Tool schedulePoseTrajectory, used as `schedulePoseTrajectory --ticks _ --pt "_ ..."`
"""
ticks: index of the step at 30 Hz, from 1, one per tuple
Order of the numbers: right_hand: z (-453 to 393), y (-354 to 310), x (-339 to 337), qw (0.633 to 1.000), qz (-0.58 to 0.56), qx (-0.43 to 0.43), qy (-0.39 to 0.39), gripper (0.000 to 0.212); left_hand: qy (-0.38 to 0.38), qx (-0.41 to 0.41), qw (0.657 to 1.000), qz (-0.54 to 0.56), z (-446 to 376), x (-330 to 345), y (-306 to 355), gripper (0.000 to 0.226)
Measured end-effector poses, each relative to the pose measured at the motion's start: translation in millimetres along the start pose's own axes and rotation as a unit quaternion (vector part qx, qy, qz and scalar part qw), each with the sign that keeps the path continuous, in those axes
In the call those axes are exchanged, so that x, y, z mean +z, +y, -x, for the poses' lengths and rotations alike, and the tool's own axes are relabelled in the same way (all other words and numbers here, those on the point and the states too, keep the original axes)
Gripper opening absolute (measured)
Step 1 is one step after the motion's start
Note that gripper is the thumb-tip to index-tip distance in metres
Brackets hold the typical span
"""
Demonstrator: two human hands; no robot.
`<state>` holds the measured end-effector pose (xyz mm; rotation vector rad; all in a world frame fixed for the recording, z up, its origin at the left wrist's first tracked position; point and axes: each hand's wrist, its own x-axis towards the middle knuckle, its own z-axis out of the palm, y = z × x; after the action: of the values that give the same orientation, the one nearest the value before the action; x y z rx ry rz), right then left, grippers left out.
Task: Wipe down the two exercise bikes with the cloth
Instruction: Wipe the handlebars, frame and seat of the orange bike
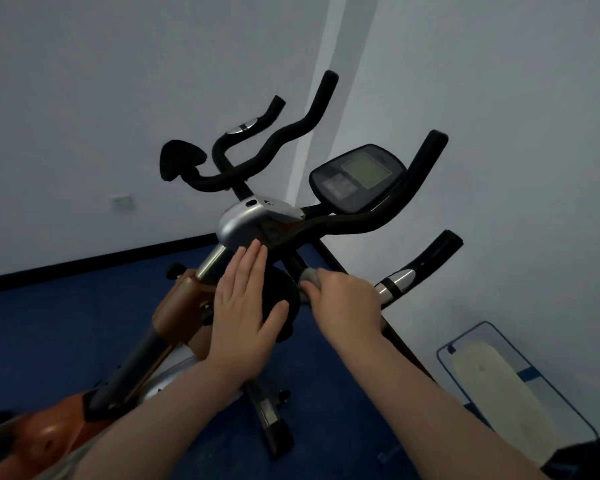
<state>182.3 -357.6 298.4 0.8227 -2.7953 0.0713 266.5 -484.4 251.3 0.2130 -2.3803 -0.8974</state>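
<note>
While left hand (245, 306) steadies bike (243, 223), right hand (343, 299) apparently grips cloth (309, 276)

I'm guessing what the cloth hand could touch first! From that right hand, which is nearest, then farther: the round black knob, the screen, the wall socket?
From the right hand, holding the cloth:
1. Round black knob, just to its left, under the left hand.
2. Screen, above it, on the handlebars.
3. Wall socket, far left, low on the wall.
</note>
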Motion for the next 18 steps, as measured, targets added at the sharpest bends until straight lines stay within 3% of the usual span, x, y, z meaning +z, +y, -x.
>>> schedulePoseTrajectory --ticks 3,6,9,11,14,18 --pt "8.7 19.8 1.1 0.999 -0.001 -0.041 -0.011 0.039 -0.021 0.004 1.0 0.004 -6.1 -8.8 -0.9 0.066" --pt "12.3 21.9 -1.3 0.997 0.049 -0.056 0.014 0.038 -0.013 0.0 1.0 -0.026 -21.2 -14.2 -0.2 0.045" --pt "-22.1 1.1 2.6 0.996 -0.034 -0.027 -0.073 0.033 0.016 -0.022 0.999 -0.028 -25.6 -9.7 0.0 0.031" --pt "-45.0 -5.1 1.5 0.987 -0.09 0.013 -0.131 0.04 0.018 -0.026 0.999 -0.029 -22.6 -8.3 -1.7 0.03" --pt "-42.8 5.1 3.3 0.986 -0.071 0.012 -0.148 0.048 0.01 -0.029 0.999 -0.027 -19.9 -6.1 -5.3 0.027" --pt "-43.1 6.1 0.4 0.981 -0.08 0.003 -0.177 0.034 0.018 -0.032 0.999 -0.004 -21.4 -3.8 -8.4 0.026"
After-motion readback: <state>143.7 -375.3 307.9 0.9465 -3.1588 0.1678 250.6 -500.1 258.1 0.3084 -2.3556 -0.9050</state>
